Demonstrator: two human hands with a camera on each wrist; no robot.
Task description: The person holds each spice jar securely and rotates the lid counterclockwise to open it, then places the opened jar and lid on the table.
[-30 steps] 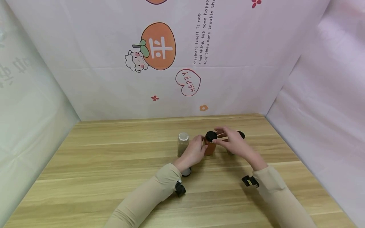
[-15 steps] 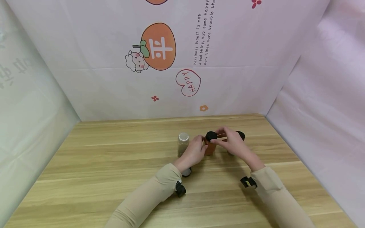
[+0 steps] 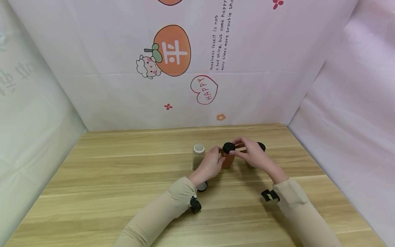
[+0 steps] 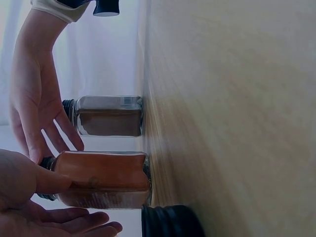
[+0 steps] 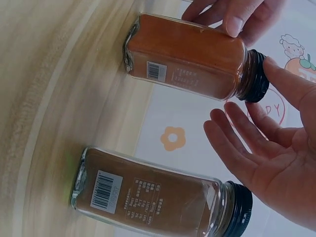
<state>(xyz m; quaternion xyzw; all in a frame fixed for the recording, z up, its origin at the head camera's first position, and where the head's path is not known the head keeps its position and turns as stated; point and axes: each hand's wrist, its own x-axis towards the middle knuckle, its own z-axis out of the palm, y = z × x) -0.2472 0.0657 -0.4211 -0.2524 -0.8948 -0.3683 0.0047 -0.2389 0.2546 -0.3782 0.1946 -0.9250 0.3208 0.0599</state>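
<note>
A square glass spice jar of orange-red powder (image 3: 227,161) stands upright on the table with its black screw lid (image 5: 256,76) on. My left hand (image 3: 211,163) holds the jar's body from the left, thumb and fingers on either side of the glass. From the right, my right hand (image 3: 254,154) pinches the lid between thumb and fingertips. Just beyond that hand is a jar of brown powder (image 5: 153,192), black-capped and partly hidden by the hand in the head view. Left of my left hand stands a lidless jar (image 3: 198,159) with a white top.
A loose black lid (image 3: 202,186) lies on the wooden table (image 3: 108,178), partly behind my left wrist. It looms in the foreground of the left wrist view. A white printed cloth (image 3: 123,103) backs the table, and white cloth also hangs at both sides.
My right hand has shifted slightly left and back again, its fingers staying at the lid. My left hand and the jars keep their places.
</note>
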